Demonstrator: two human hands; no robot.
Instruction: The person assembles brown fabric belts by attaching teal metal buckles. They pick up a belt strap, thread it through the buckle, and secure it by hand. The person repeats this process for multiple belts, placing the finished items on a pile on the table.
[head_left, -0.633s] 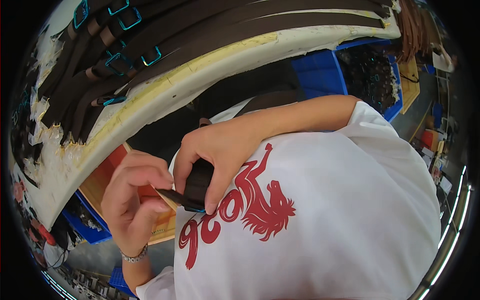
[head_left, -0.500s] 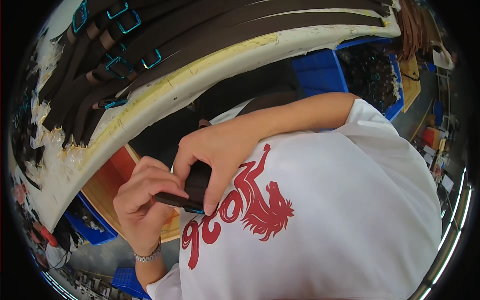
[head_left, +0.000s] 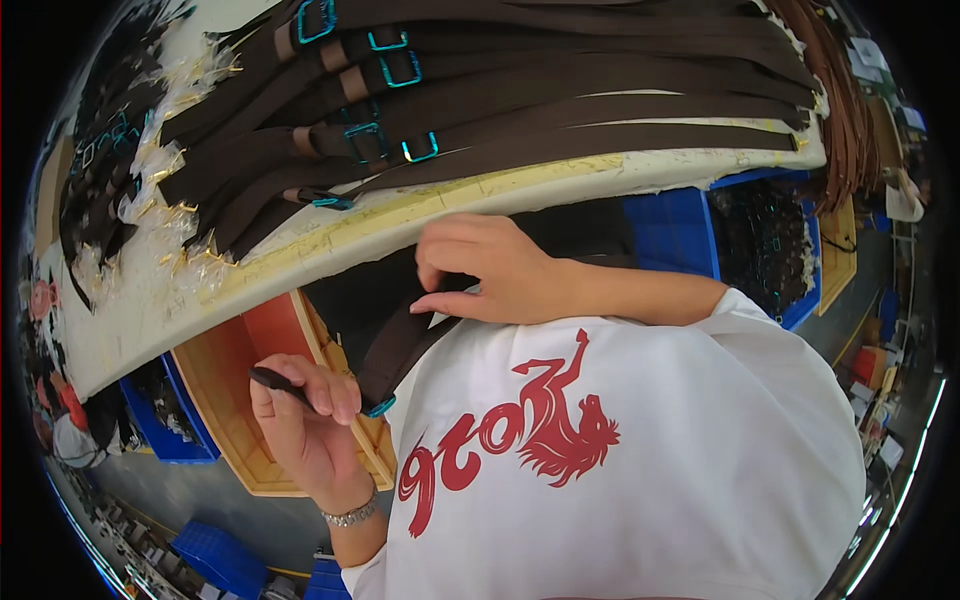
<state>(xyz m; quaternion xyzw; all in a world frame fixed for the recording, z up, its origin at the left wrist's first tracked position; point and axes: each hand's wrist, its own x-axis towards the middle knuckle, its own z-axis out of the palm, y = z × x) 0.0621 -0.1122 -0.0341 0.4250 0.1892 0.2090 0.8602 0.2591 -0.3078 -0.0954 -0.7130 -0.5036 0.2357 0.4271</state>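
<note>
My left hand, with a metal watch band at its wrist, is closed around a dark brown belt. A dark end sticks out past its fingers on the left, and a blue-glinting buckle shows at the right of the fist. From there the strap rises toward my right hand, whose thumb and curled fingers close around it near the table's front edge. Part of the strap is hidden behind this hand and the white shirt.
Several brown belts with buckles lie across the white table, clear wrapping at their left. Below stand a wooden crate, a blue bin and another blue bin. Brown straps hang at the right.
My hands have moved apart: the right went up and away from the buckle along the strap, while the left keeps the belt. The whole view has also shifted.
</note>
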